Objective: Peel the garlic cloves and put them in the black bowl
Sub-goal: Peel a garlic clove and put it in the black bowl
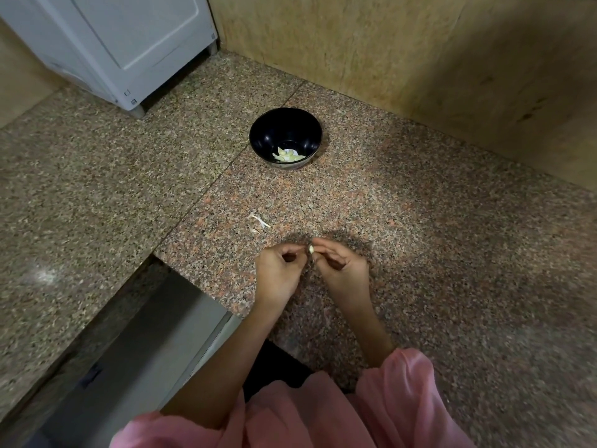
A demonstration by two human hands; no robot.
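Two hands over a granite counter (420, 253), near centre. Far left, a white appliance (129, 43); near left, a steel sink (145, 334). Some peel scraps (258, 223) on the granite just beyond the left hand (277, 273), fingers curled, tips pinching at the clove (311, 249). Clove gripped between right hand (342, 270) fingertips. Farther off, black bowl (286, 137) holding peeled cloves (288, 155). Pink sleeves (403, 383) nearest.

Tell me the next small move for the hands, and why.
Probably finish stripping the skin: the right hand pinches the garlic clove while the left hand meets it at the fingertips. The black bowl holding peeled cloves sits beyond.
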